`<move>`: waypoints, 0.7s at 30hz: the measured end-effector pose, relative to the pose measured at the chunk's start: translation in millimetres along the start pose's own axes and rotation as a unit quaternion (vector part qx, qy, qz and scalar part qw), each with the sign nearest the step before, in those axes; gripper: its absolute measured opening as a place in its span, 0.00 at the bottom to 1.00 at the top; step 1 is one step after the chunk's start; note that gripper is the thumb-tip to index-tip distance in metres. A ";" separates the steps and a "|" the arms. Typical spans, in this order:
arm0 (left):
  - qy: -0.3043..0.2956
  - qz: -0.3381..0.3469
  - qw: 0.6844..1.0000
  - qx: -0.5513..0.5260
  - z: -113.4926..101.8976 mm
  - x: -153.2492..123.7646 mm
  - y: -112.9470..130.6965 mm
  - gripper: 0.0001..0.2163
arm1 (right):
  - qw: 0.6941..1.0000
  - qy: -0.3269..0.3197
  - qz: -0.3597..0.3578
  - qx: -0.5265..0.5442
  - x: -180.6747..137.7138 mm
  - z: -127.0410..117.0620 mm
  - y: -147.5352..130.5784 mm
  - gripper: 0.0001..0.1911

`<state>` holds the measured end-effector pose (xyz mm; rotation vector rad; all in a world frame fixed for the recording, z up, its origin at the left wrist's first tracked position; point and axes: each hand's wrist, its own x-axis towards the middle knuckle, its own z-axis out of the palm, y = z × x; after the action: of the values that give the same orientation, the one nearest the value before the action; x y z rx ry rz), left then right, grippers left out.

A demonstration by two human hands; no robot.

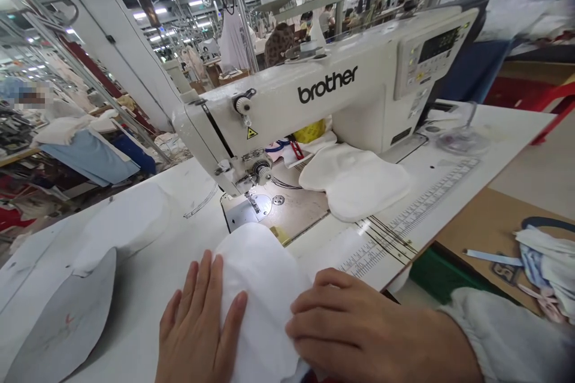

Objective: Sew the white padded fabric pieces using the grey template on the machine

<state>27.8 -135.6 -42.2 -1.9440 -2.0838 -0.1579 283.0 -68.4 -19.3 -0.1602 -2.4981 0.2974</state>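
A white fabric piece (263, 275) with a rounded far end lies in front of the sewing machine (287, 90), just short of its lit needle plate (256, 208). Flat along the left side of this piece rests my left hand (202, 323), fingers stretched out and thumb apart. My right hand (345, 323) is closed at the right edge, its fingers bent over the cloth and its thumb hidden. Behind it, a padded white shaped piece (359, 182) sits on the machine bed. The near end of the fabric runs out of view.
A grey pattern-like sheet (67, 317) and pale cloth pieces (126, 221) lie at left on the white table (188, 191). Blue-handled scissors (278, 146) and a red tool (296, 148) lie under the machine arm. A cardboard surface (489, 239) with fabric scraps is at right.
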 end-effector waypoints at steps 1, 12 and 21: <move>0.004 0.006 1.000 0.002 0.3 -0.2 0.0 0.25 | 1.000 -0.012 -0.004 -0.002 -1.0 0.5 0.5 0.13; 0.116 0.134 0.983 -0.036 -22.4 24.7 13.5 0.17 | 1.000 -0.014 0.023 -0.004 -2.8 -2.9 1.8 0.13; 0.064 0.163 0.983 -0.056 -8.5 41.0 33.5 0.20 | 0.986 -0.103 0.115 -0.057 33.0 -4.5 26.6 0.22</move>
<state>60.1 -95.7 -26.4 -2.2457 -1.6812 -0.3261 260.2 -35.8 -3.7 -0.4913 -2.7054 0.2763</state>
